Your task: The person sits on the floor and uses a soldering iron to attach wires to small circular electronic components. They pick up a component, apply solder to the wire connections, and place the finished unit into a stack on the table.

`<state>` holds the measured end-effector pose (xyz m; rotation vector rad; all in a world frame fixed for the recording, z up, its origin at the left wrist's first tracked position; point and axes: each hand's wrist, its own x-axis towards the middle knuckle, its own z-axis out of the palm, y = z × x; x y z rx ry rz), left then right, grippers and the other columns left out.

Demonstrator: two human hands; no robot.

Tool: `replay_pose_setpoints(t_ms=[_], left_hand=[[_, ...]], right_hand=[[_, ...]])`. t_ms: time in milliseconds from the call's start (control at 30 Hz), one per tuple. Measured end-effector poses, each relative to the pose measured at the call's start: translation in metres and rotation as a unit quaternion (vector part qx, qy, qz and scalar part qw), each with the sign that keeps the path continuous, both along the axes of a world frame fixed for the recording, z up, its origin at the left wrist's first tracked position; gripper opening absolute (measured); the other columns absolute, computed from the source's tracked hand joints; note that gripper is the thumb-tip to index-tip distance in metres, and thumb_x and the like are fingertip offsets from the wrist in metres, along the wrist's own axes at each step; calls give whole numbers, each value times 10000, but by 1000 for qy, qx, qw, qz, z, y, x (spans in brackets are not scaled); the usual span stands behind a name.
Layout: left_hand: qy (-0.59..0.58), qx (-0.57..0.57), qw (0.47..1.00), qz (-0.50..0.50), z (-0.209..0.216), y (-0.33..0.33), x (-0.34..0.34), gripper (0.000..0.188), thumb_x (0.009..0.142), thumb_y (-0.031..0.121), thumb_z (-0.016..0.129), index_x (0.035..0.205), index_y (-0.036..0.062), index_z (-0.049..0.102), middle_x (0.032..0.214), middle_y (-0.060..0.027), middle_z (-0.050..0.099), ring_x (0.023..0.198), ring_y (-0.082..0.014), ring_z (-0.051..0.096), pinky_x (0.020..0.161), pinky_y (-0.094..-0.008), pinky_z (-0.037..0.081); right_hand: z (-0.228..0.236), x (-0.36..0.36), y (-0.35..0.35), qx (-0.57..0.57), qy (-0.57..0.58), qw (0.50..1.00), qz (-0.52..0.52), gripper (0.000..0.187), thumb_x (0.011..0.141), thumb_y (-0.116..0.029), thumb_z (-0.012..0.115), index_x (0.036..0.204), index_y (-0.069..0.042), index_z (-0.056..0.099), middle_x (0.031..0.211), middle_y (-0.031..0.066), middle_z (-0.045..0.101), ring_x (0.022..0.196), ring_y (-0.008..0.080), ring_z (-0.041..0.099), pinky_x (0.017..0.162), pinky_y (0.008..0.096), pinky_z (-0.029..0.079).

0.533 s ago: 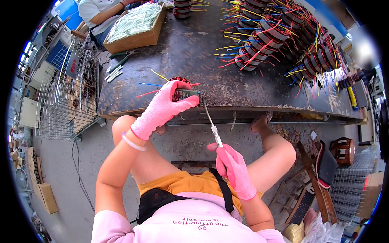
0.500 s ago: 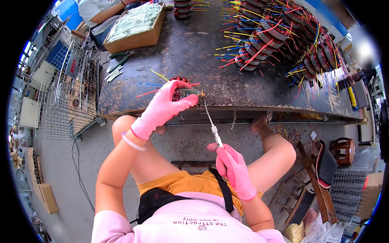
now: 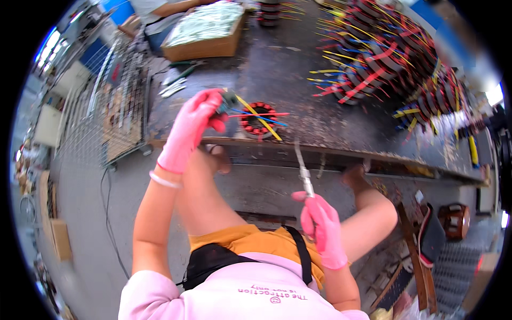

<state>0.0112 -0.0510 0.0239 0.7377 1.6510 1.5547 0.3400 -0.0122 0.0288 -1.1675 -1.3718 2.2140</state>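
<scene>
The person sits at a dark, scuffed workbench (image 3: 298, 74), both hands in pink gloves. The left hand (image 3: 192, 125) reaches up to the bench's near edge, fingers curled around a small dark part, just beside a wound stator (image 3: 258, 118) with red slots and yellow, blue and red leads sticking out; the stator lies flat near that edge. The right hand (image 3: 321, 226) hangs lower, above the knees, fingers closed on the handle of a thin metal tool (image 3: 303, 166) that points up toward the bench. More wired stators (image 3: 384, 56) are heaped at the far right, a cardboard box (image 3: 205, 33) at the far left.
</scene>
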Motion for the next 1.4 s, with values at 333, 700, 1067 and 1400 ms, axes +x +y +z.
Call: replay_pose_setpoints(t_ms=[333, 700, 1067, 1400], left_hand=[[323, -43, 865, 381, -126, -119, -183, 318, 855, 290, 747, 974, 27, 614, 844, -65, 655, 693, -176, 579, 652, -315, 471], [517, -163, 749, 381, -96, -104, -147, 319, 808, 301, 734, 1018, 74, 656, 1112, -133, 601, 1064, -302, 573, 924, -403, 461], [595, 108, 790, -100, 9, -4, -39, 771, 661, 332, 859, 1296, 46, 528, 1338, -164, 524, 1280, -356, 453, 1101, -450, 351], [598, -23, 752, -276, -13, 48, -11, 1018, 539, 301, 858, 1417, 43, 411, 1434, -200, 419, 1347, -429, 346, 1162, -479, 270]], right_hand=[[-7, -3, -6, 59, 24, 998, -17, 409, 1027, -308, 457, 1176, 53, 579, 536, -50, 377, 433, 33, 323, 404, 197, 243], [0, -3, -18, 48, 10, 998, -50, 379, 1016, -262, 471, 1147, 72, 592, 524, -46, 373, 461, 41, 314, 442, 218, 215], [-4, 11, -17, 60, 24, 996, -62, 391, 1014, -252, 477, 1164, 93, 582, 524, -42, 386, 443, 53, 324, 441, 219, 242], [-14, 10, -3, -2, -16, 998, -56, 358, 999, -298, 515, 1161, 9, 605, 559, -52, 419, 474, 33, 343, 432, 205, 267]])
